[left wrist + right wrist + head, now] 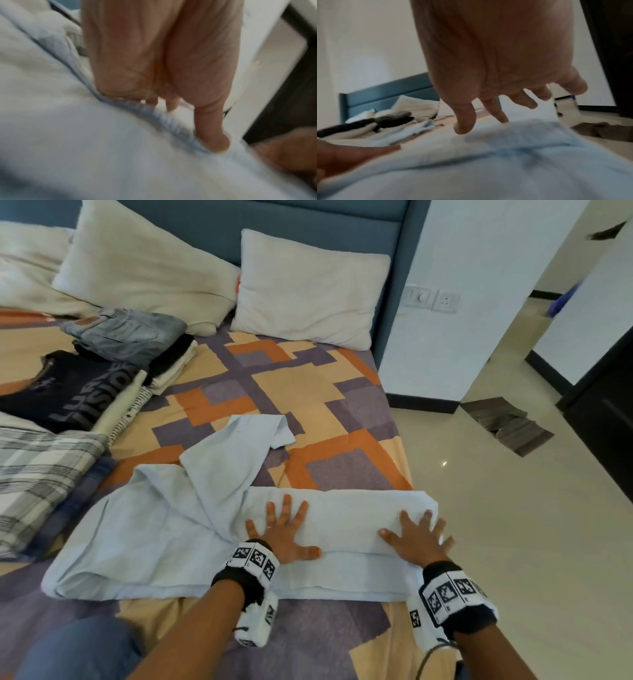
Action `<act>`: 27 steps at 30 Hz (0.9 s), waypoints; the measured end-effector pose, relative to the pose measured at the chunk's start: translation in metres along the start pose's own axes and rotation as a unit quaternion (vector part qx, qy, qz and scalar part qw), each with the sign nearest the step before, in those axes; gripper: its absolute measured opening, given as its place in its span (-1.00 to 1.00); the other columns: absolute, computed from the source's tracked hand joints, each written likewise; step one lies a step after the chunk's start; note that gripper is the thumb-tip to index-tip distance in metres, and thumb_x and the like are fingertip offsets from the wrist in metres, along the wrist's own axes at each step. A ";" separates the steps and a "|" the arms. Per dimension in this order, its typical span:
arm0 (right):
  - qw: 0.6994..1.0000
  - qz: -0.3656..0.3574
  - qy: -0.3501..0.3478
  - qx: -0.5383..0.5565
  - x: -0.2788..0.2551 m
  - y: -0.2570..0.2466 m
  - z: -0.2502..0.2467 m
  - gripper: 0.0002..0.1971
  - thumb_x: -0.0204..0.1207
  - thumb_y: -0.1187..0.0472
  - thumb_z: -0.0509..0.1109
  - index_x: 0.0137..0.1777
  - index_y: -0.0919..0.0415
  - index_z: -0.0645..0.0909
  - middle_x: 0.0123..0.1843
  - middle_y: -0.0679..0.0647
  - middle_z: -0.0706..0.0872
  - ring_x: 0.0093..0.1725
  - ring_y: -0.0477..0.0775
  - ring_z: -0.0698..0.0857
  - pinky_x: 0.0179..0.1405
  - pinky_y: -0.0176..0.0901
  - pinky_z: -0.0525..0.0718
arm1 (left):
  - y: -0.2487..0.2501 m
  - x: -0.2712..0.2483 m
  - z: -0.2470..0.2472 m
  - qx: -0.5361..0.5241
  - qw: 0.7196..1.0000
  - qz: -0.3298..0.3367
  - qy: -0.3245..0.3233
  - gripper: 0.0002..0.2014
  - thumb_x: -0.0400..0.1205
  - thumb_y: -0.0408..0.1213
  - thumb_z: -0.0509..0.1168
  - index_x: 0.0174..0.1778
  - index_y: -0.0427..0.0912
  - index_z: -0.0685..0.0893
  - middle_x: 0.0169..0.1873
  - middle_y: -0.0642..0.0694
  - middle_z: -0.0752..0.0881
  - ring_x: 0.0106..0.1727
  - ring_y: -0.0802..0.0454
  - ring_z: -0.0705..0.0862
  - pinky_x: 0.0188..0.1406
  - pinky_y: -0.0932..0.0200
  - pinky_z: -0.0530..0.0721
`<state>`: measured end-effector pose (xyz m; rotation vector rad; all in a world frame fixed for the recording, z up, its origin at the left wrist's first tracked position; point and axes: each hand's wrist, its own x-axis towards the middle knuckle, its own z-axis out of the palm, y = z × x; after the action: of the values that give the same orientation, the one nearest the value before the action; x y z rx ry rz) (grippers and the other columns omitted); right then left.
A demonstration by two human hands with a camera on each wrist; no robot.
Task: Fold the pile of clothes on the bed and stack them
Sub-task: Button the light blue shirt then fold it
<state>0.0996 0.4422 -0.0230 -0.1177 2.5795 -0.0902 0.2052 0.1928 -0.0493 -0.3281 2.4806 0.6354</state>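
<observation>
A pale blue shirt (164, 539) lies spread on the bed (308, 392) near its front edge, its right side folded over into a long band and one sleeve (236, 446) reaching away from me. My left hand (284, 532) lies flat with fingers spread on the middle of the fold. My right hand (416, 537) lies flat on the fold's right end, by the bed's edge. In the left wrist view the left hand (163, 81) presses the blue shirt (85, 155). The right wrist view shows the right hand (496, 81) with spread fingers over the shirt (488, 162).
Folded clothes sit at the left: grey jeans (126, 335) on a stack, a dark printed T-shirt (72, 390) on light garments, a plaid shirt (37, 474). Two pillows (308, 289) lean on the blue headboard. To the right are the floor and a dark cloth (507, 426).
</observation>
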 end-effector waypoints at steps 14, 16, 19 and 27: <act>0.813 -0.056 -0.089 0.572 -0.009 -0.270 0.041 -0.81 0.51 0.22 0.52 -0.11 0.27 0.56 -0.35 0.14 0.56 -0.49 0.04 0.50 -0.63 -0.28 0.41 | -0.193 -0.039 -0.131 -0.035 0.954 -0.033 0.297 -0.47 0.59 -0.21 0.40 0.50 -0.13 0.51 0.55 -0.07 0.44 0.54 -0.11 0.42 0.47 0.08 0.37; 0.776 -0.017 -0.089 0.624 -0.009 -0.284 0.046 -0.89 0.51 0.35 0.49 -0.17 0.25 0.60 -0.42 0.11 0.57 -0.55 -0.01 0.39 -0.70 -0.37 0.31 | -0.204 -0.033 -0.135 0.007 0.969 -0.019 0.248 -0.43 0.59 -0.17 0.40 0.55 -0.05 0.45 0.60 0.02 0.36 0.59 -0.05 0.34 0.55 0.12 0.30; 0.678 -0.026 -0.113 0.726 -0.023 -0.279 0.039 -0.81 0.55 0.44 0.40 -0.23 0.19 0.57 -0.47 0.05 0.48 -0.59 -0.08 0.34 -0.75 -0.35 0.24 | -0.223 -0.029 -0.136 -0.050 0.959 0.012 0.278 -0.49 0.49 -0.24 0.49 0.36 0.15 0.60 0.45 0.11 0.54 0.47 -0.02 0.52 0.46 0.06 0.49; 0.723 -0.185 -0.178 0.641 -0.100 -0.192 0.059 -0.90 0.56 0.42 0.38 -0.11 0.25 0.68 -0.27 0.11 0.69 -0.32 0.00 0.59 -0.46 -0.23 0.30 | -0.259 -0.060 -0.137 -0.107 0.975 -0.074 0.182 -0.86 0.49 -0.55 0.41 -0.04 -0.41 0.70 -0.19 -0.15 0.65 -0.11 -0.05 0.60 -0.06 0.14 0.58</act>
<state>0.2283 0.2590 -0.0029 -0.0983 1.5630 -1.7340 0.2839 -0.0928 -0.0099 -0.7672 2.6988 0.8453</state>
